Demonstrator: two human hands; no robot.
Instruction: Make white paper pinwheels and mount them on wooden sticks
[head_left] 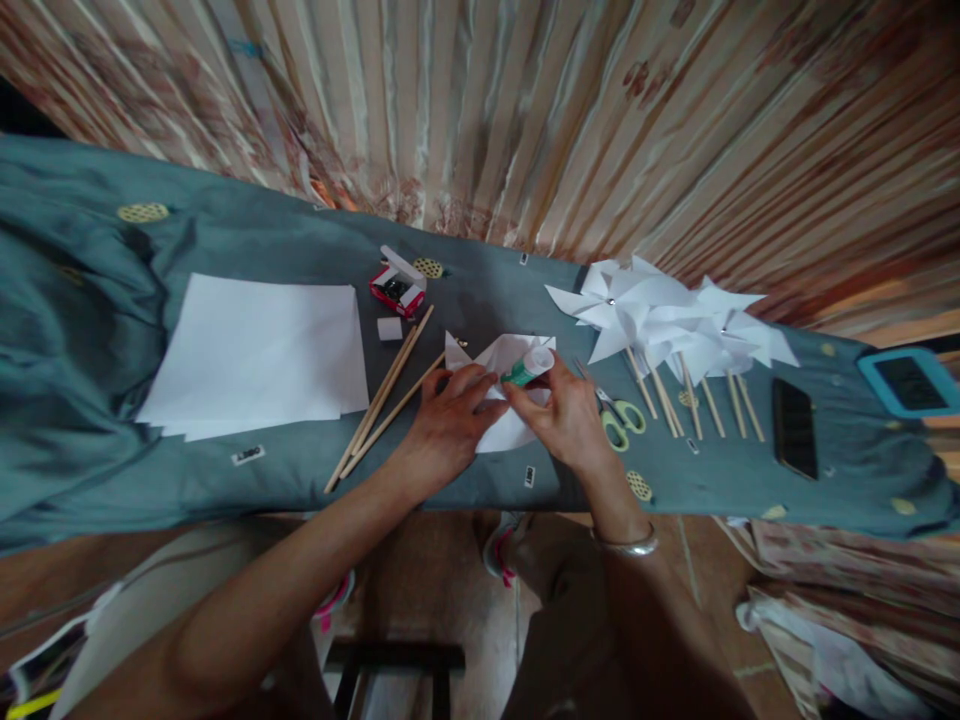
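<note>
A cut sheet of white paper with raised, folded corners lies on the table in front of me. My left hand presses on its left side, fingers bent and pinching the paper. My right hand grips a glue stick with a green and white barrel, tilted over the middle of the paper. The stick's tip is hidden by my fingers. Just left of my left hand lie several thin wooden sticks. Scissors with light green handles rest right of my right hand.
A stack of white paper lies at the left. Behind the sticks stand an open small red box and a little white block. Several finished paper pinwheels are piled at the right, near a dark phone and a blue-framed device.
</note>
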